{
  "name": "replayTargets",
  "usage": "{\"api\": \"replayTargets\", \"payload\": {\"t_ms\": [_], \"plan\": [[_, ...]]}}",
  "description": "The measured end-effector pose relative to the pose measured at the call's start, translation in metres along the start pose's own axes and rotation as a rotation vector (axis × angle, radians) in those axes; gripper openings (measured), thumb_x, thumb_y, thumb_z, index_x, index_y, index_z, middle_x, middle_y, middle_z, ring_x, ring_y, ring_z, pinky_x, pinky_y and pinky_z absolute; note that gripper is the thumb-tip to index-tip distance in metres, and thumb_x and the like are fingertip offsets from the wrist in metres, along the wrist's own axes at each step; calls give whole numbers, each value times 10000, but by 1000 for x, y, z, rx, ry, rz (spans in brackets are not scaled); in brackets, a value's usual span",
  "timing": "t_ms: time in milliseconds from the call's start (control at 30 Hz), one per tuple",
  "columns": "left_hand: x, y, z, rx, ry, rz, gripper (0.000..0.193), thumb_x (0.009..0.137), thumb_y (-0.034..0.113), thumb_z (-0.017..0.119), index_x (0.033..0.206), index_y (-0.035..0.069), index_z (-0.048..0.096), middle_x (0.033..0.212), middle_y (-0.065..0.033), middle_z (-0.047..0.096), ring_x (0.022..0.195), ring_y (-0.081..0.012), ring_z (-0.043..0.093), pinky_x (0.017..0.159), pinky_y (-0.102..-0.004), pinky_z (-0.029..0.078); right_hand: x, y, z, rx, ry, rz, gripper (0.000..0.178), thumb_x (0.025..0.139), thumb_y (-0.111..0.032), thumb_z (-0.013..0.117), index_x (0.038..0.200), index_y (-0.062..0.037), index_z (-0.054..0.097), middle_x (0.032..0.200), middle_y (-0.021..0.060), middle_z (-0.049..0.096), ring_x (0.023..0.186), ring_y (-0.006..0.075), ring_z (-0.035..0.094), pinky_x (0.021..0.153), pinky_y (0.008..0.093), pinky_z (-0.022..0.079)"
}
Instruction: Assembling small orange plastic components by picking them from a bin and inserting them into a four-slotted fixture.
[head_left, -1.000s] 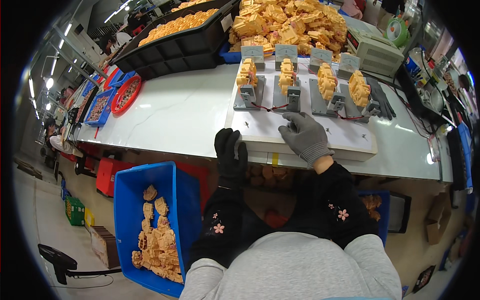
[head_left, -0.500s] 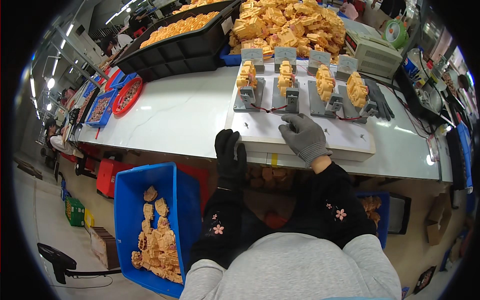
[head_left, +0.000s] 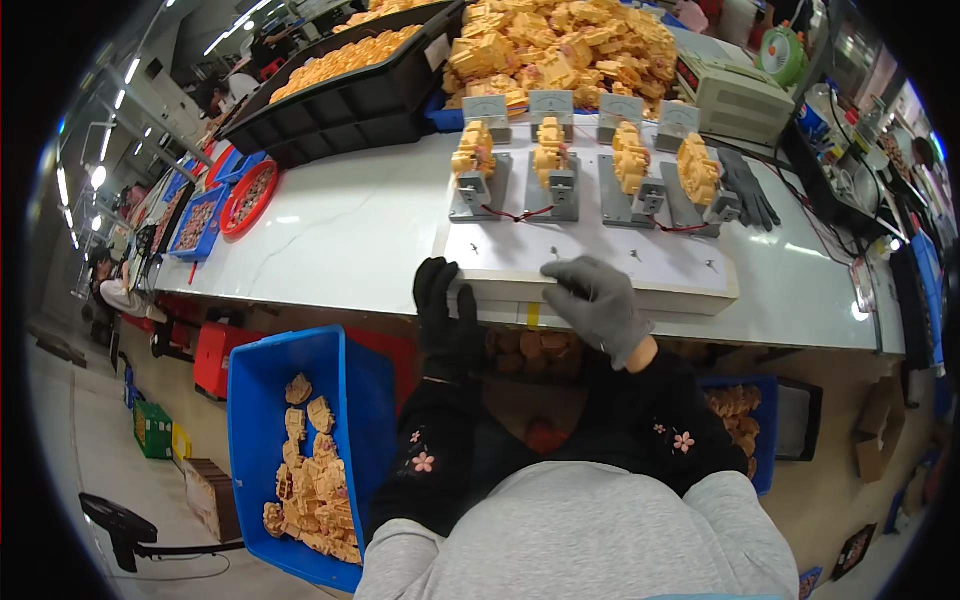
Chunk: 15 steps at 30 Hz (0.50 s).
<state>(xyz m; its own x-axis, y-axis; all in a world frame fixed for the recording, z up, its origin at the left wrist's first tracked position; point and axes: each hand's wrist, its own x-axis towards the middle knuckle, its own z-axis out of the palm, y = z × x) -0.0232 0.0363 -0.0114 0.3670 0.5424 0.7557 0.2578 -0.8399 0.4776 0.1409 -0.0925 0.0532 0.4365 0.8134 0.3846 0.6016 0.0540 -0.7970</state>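
Note:
My left hand (head_left: 445,312), in a black glove, hovers at the table's front edge by the white board's (head_left: 590,262) left front corner. Its fingers are raised, with the thumb apart and nothing in the grip. At the board's front edge is my right hand (head_left: 600,305) in a grey glove, loosely bent, finger and thumb parted, holding nothing visible. Behind it, several yellow plastic parts (head_left: 549,155) stand upright on grey metal fixtures (head_left: 630,190), joined by red and black wires (head_left: 518,215). Panel meters (head_left: 551,105) stand behind them. Small metal toggles (head_left: 555,252) line the board's front.
A heap of yellow parts (head_left: 560,50) and a black crate (head_left: 350,105) fill the back. Red and blue trays (head_left: 250,205) sit left. A blue bin (head_left: 340,440) with parts stands below left. Right are a beige instrument (head_left: 735,95) and a grey glove (head_left: 748,190).
My right hand has drawn back from over the board toward its front edge. My left hand stays by the corner. The whole view has shifted slightly.

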Motion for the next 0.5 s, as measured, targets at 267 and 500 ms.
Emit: {"api": "replayTargets", "payload": {"t_ms": [267, 500], "plan": [[11, 102, 43, -309, -143, 261, 332, 752, -15, 578, 1068, 10, 478, 1072, -172, 494, 975, -321, 508, 844, -387, 418, -58, 30, -74, 113, -160, -115, 178, 720, -73, 641, 893, -33, 641, 753, 91, 631, 663, 170, 608, 603, 263, 478], [55, 175, 146, -786, -435, 33, 614, 698, 21, 627, 1247, 33, 352, 1136, -111, 439, 960, -199, 501, 755, -303, 444, -45, 29, -167, -92, 251, 120, 175, 749, -16, 613, 923, -8, 634, 714, 37, 601, 625, 61, 526, 564, 204, 421]]}}
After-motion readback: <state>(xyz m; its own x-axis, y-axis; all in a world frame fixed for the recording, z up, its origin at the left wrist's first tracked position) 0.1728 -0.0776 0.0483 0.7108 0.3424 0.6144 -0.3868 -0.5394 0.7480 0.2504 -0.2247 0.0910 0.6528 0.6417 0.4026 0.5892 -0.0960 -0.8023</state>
